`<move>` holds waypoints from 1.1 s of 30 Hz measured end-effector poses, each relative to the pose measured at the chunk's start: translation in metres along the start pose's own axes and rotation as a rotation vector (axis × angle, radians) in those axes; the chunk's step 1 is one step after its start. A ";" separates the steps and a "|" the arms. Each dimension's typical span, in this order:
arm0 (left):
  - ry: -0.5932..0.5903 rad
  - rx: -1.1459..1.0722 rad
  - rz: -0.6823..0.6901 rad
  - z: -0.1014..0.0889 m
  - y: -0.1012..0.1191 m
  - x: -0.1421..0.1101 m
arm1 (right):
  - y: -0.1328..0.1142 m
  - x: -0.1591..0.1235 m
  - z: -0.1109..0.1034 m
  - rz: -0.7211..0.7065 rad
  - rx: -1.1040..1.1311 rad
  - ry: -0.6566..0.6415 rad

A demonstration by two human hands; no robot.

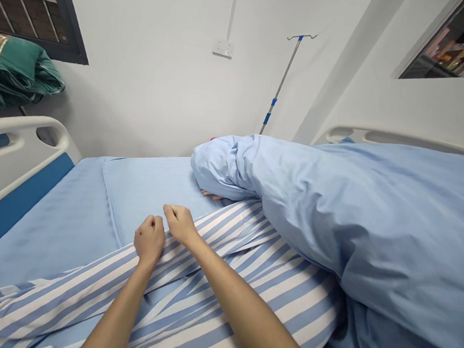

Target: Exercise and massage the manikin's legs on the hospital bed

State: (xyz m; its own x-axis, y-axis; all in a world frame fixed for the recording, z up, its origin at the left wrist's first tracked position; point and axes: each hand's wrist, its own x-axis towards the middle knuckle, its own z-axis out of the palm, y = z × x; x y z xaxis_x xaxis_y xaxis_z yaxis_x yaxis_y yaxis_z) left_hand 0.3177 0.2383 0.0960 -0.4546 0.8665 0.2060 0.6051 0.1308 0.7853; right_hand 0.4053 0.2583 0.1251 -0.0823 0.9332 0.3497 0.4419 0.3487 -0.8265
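A blue-and-white striped cloth (283,289) lies rumpled across the bed in front of me, its right part tucked under a thick light-blue quilt (333,202). My left hand (150,238) is closed in a fist at the far edge of the cloth and appears to grip it. Just to the right, my right hand (179,223) is also closed at that edge, knuckles up, nearly touching the left. The fabric inside both fists is hidden. What look like fingertips (212,195) peek out below the quilt's left end; whose they are cannot be seen.
A light-blue sheet (152,181) covers the mattress. A bed end board (22,164) stands at left, another (409,140) at the far right. Behind the bed are an IV pole (282,82) and a wall socket (223,48). Folded green fabric (20,69) sits at the upper left.
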 end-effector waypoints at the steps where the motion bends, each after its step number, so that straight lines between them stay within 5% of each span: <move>1: 0.002 0.003 0.005 0.000 0.000 0.000 | 0.005 -0.002 -0.002 -0.013 0.004 0.003; 7: -0.022 0.031 0.047 0.003 0.000 0.003 | 0.033 -0.008 -0.001 0.005 0.087 0.037; 19: -0.219 0.127 0.059 0.012 0.004 0.028 | 0.036 0.007 -0.008 0.090 0.328 0.086; 23: -0.178 0.100 0.058 0.010 0.016 0.032 | 0.036 0.008 -0.006 0.111 0.379 0.113; 28: -0.047 -0.238 0.050 0.023 0.033 0.013 | 0.039 0.012 -0.006 0.167 0.510 0.145; 33: -0.011 -0.044 0.134 0.039 0.031 -0.009 | 0.045 0.013 -0.005 0.182 0.542 0.187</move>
State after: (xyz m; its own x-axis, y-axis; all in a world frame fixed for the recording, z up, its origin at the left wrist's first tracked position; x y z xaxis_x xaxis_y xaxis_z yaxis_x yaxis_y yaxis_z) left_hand 0.3664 0.2531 0.0957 -0.3644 0.8800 0.3045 0.6304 -0.0076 0.7763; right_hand 0.4283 0.2857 0.0943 0.1320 0.9682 0.2125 -0.0886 0.2250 -0.9703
